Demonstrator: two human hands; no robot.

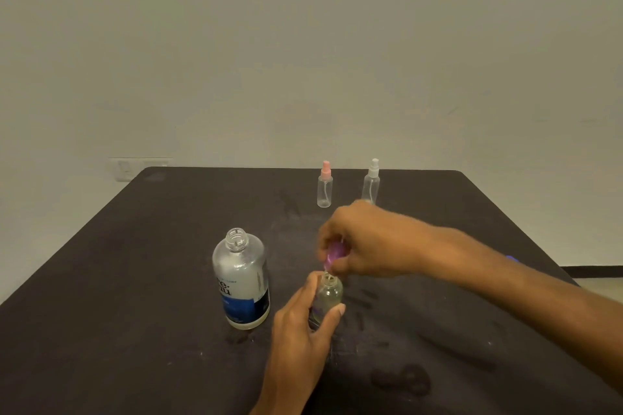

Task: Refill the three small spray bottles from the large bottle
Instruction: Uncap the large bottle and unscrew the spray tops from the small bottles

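Observation:
The large clear bottle (241,280) with a blue label stands uncapped on the dark table (135,280). To its right, my left hand (300,320) grips a small clear spray bottle (328,291) upright on the table. My right hand (364,239) holds that bottle's purple spray top (333,254) just above its open neck, tilted. Two more small spray bottles stand at the back: one with a pink top (325,187) and one with a white top (371,182), its base hidden behind my right hand.
A small purple object (512,258) lies near the table's right edge, behind my right forearm. A wall rises just past the table's far edge, with a socket plate (138,168) at the left.

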